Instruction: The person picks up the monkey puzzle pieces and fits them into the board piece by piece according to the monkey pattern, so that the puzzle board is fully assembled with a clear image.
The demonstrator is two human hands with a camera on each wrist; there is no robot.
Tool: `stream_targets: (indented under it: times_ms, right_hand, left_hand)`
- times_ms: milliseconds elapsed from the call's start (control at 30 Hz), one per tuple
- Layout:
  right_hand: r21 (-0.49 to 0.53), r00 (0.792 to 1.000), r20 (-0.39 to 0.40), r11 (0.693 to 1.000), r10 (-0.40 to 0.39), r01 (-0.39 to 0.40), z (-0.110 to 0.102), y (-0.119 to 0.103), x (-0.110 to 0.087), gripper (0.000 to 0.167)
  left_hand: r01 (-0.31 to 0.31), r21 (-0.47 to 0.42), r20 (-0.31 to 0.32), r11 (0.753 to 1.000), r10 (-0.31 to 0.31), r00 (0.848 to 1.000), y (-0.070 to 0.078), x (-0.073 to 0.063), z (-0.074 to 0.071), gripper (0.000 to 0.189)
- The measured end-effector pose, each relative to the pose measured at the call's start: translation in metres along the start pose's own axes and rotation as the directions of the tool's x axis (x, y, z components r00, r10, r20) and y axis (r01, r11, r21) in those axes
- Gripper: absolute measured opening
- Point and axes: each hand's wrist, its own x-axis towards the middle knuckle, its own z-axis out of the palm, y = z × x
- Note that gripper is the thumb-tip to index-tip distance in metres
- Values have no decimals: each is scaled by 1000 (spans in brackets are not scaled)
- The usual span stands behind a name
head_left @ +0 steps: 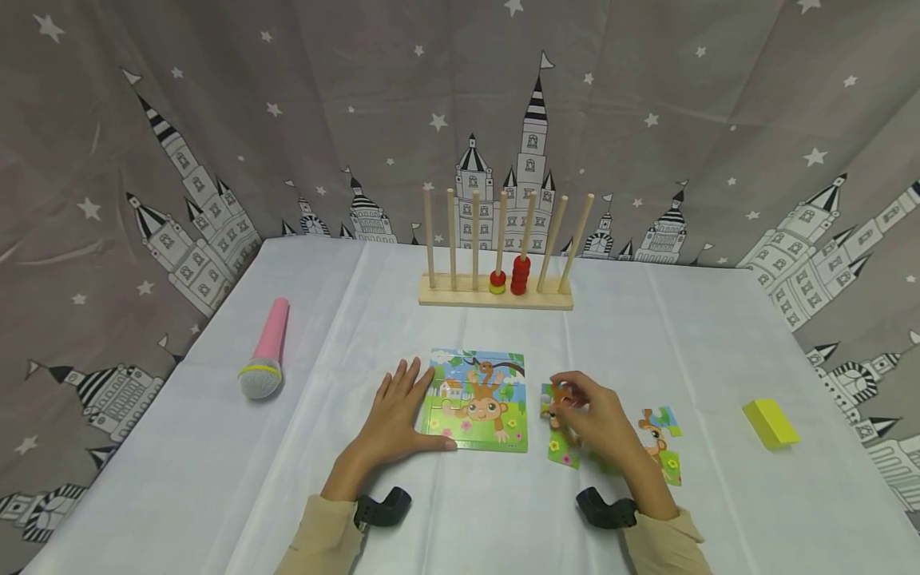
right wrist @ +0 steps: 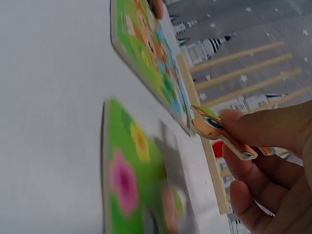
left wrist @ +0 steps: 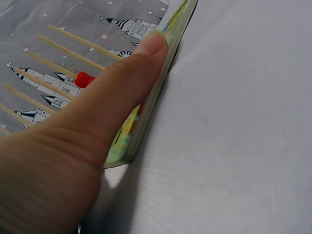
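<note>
on the white cloth (head_left: 180, 479) lies the board (head_left: 470, 435); just right of it, the right hand (head_left: 600, 423) pinches a raised piece (right wrist: 208, 125). the left hand (head_left: 395, 419) spreads at the board's left edge. piece-picking seems the step; setting it would call for levelling.

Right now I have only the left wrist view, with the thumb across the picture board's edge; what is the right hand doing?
Observer: The right hand pinches a puzzle piece with an eye printed on it.
Operator: Are there more loose pieces on the table?
Observer: Yes, loose pieces lie on either side of that hand in the head view, all to the right of the picture board.
Operator: And farther right, past those?
Observer: A yellow block rests on the white tablecloth.
</note>
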Motion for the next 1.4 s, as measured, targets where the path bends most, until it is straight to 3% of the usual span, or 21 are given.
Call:
stream_targets:
  times_ms: [300, 600, 1100, 1400]
  right_hand:
    - [78, 997, 57, 995, -58, 54, 34, -26, 23, 37]
    - [127, 990, 97, 988, -99, 86, 64, -36, 31, 43]
    - [132, 995, 91, 991, -26, 14, 77, -46, 38, 46]
    - [48, 997, 40, 997, -62, 60, 82, -48, 38, 44]
  left_hand:
    - [-2, -3, -4, 1000, 2, 1000, 0, 0, 0, 113]
    - [-4, 4, 22, 1000, 4, 1000, -3, -2, 5, 114]
    - [-12, 12, 8, 1000, 12, 1000, -1, -2, 1, 113]
    - [-18, 19, -4, 1000, 19, 1000, -1, 0, 0, 112]
